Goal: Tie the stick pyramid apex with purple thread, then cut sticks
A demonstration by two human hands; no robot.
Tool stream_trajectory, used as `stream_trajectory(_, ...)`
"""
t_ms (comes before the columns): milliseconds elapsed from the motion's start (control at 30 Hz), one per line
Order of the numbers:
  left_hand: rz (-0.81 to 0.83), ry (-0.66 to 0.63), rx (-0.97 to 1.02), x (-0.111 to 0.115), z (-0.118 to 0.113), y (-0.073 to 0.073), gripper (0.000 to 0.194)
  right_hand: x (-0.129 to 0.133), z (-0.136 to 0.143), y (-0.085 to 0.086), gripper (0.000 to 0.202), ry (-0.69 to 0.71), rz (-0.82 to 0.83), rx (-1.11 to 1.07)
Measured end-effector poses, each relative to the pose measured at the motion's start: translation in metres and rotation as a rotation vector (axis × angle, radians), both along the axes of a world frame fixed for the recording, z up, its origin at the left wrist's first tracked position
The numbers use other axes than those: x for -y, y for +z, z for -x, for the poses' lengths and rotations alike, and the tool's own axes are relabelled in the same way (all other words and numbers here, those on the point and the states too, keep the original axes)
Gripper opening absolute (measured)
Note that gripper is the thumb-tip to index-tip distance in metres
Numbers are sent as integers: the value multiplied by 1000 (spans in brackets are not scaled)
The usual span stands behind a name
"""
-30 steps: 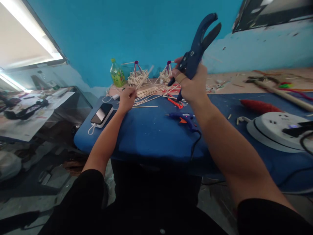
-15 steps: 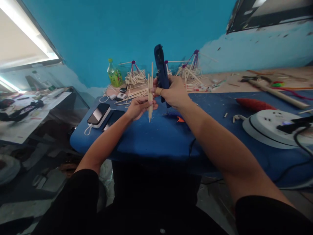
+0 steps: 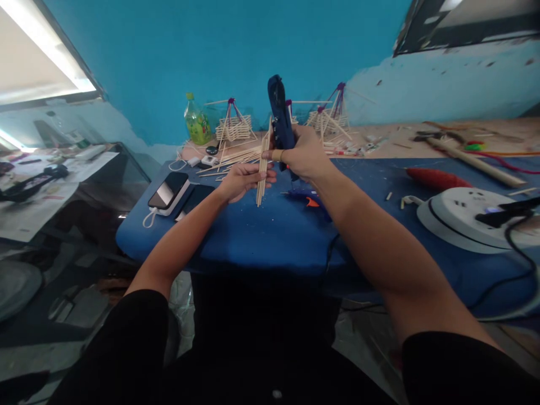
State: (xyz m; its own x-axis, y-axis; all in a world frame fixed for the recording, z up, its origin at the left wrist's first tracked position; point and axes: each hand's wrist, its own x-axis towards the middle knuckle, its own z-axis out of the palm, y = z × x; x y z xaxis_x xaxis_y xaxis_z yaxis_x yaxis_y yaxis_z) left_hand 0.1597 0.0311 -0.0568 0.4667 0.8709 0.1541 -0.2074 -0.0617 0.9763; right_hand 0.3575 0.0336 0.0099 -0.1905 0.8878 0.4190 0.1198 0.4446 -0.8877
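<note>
My left hand (image 3: 244, 181) is closed around the lower part of a few thin wooden sticks (image 3: 261, 191), which stand nearly upright and tilt a little. Held upright in my right hand (image 3: 306, 152) is a long dark-blue tool (image 3: 282, 121) with a black upper end; its exact kind is unclear. The right thumb, with a tan band round it, touches the sticks' upper part. Below the right hand lies a blue glue gun (image 3: 310, 199) with an orange trigger, partly hidden by the forearm.
Loose sticks (image 3: 238, 160) lie behind my left hand. Stick structures (image 3: 234, 128) stand against the wall beside a green-labelled bottle (image 3: 197, 122). A phone (image 3: 169, 191) rests on the left, and a white power-strip reel (image 3: 459, 216) with cables on the right.
The sticks have gone from upright to slightly tilted, their tops leaning right. Both hands keep their hold, and the view has shifted a little.
</note>
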Motion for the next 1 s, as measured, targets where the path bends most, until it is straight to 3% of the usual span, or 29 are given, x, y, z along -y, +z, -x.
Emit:
stream_trajectory(133, -15, -10, 22, 0, 0, 1, 28, 0, 1, -1, 44, 31, 3, -22)
stream_trajectory(300, -3, -5, 24, 0, 1, 2, 14, -3, 0, -4, 41, 29, -35, -34)
stream_trajectory(467, -2, 2, 20, 2, -1, 3, 31, -9, -1, -8, 44, 17, -31, -57)
stream_trajectory(600, -5, 34, -36, 3, -2, 4, 33, -10, -1, -9, 47, 28, -30, -58)
stream_trajectory(833, -16, -48, -57, 5, 1, 9, 46, -6, -1, -8, 44, 70, -13, -55)
stream_trajectory(1000, -22, -26, -62, 6, -1, 9, 44, -5, 0, -8, 44, 30, -28, -63)
